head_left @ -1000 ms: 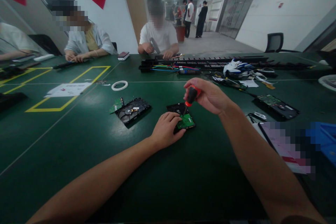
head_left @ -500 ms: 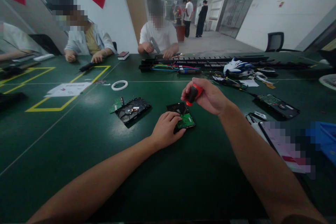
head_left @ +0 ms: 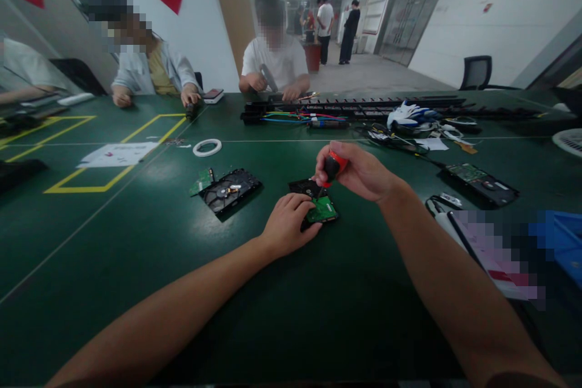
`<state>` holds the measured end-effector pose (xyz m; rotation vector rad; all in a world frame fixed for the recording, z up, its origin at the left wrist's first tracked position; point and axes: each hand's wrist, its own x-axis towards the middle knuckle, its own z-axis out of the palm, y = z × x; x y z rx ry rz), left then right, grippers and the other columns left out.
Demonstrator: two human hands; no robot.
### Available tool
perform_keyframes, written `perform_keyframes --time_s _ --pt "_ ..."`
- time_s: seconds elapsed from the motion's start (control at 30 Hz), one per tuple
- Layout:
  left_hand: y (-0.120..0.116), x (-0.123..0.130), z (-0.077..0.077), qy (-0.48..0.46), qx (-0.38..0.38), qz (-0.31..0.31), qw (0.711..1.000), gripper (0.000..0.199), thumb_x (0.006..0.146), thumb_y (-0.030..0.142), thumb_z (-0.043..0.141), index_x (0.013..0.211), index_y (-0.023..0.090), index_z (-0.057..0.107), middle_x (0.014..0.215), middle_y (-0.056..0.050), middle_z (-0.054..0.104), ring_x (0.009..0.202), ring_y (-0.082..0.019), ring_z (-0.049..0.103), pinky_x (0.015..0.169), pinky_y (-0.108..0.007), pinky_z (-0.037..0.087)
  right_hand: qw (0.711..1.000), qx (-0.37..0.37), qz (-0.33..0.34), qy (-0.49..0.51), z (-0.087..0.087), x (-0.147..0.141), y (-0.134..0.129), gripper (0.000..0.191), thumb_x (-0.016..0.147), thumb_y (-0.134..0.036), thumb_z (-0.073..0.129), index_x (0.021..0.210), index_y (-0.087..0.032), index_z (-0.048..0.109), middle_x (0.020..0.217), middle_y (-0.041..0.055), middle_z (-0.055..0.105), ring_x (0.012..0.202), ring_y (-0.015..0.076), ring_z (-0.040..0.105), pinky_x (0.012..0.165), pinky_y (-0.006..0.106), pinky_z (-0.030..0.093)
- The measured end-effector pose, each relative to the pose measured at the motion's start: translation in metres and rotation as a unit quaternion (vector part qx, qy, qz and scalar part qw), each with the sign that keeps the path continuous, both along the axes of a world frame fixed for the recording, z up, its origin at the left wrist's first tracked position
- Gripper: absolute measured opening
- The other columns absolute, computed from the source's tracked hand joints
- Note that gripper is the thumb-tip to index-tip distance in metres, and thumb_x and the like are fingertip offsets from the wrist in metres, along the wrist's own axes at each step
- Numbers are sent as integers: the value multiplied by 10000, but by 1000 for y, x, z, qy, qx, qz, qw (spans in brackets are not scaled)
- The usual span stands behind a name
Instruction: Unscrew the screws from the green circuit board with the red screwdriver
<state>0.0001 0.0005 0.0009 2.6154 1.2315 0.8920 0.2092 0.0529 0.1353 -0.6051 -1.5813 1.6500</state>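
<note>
Head view: the hard drive [head_left: 301, 187] lies on the green table [head_left: 364, 303] in front of the person, a flat, dark, roughly rectangular block set at a slight slant. Its far part is black with a small pale round mark, while the near part carries a bright green circuit board [head_left: 326, 211] bearing a small white label, with a row of connectors along the near edge. The left hand [head_left: 287, 224] clasps the drive's left side, fingers over the top and thumb along the near edge, hiding part of it. The right hand [head_left: 361, 173] pinches the handle of a red and black screwdriver [head_left: 335, 165], whose thin shaft slants down to the board's far edge; whether its tip sits in a screw is too small to tell. Well to the left, a second drive [head_left: 243, 185] lies beside a loose green board [head_left: 200, 182].
</note>
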Motion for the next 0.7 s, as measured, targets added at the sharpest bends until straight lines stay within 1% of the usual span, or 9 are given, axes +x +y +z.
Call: perform_keyframes --time_s 0.2,0.4,0.5,0.6,0.7 --pt "0 0 1 -2 3 -1 1000 340 965 400 756 1249 229 677 1339 -110 692 1282 -331 634 1133 -565 527 1000 3 -22 8 1 0 -1 550 936 -745 664 823 -215 759 730 34 730 691 174 662 728 331 552" --pt "0 0 1 -3 -1 -1 1000 344 952 389 769 1249 238 683 1334 -109 689 1286 -331 633 1135 -565 530 998 -10 -40 37 1 -1 -1 441 915 -633 720 785 -212 744 742 45 741 722 192 677 740 335 555" --pt "0 0 1 -2 1 -1 1000 343 953 393 767 1248 236 686 1326 -112 691 1277 -329 636 1126 -558 536 998 -11 -42 54 0 -3 -1 416 925 -604 718 788 -213 748 688 21 694 692 180 651 748 330 554" --pt "1 0 0 -4 2 -2 1000 347 950 396 770 1249 241 685 1331 -110 689 1277 -328 636 1121 -555 537 996 -13 -49 68 -1 -7 -1 450 923 -640 720 772 -216 741 640 -5 629 642 156 597 731 314 547" --pt "1 0 -1 -5 3 -3 1000 346 952 396 769 1247 237 682 1332 -110 690 1277 -329 636 1124 -554 533 995 -26 -63 69 0 -10 -1 554 910 -751 671 755 -222 729 640 -4 612 626 149 573 713 309 543"
